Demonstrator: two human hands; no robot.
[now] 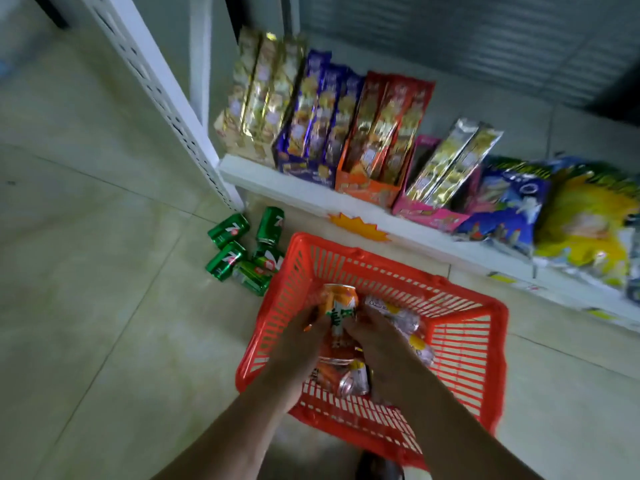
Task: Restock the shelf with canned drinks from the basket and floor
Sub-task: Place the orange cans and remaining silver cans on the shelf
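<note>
A red plastic basket (464, 344) stands on the tiled floor in front of a low white shelf (311, 194). Over the basket, my left hand (298, 344) and my right hand (377, 344) both grip one orange drink can (339, 303), held upright between them. More orange cans (346, 375) and pale cans (401, 317) lie inside the basket, partly hidden by my hands. Several green cans (239, 251) lie on their sides on the floor to the left of the basket.
The shelf carries upright boxes of snack packs (322, 116) and blue and yellow bags (547, 216) at the right. A white perforated upright (166, 95) rises at the shelf's left end. An orange starburst tag (358, 226) hangs on the shelf edge. Tiled floor spreads to the left.
</note>
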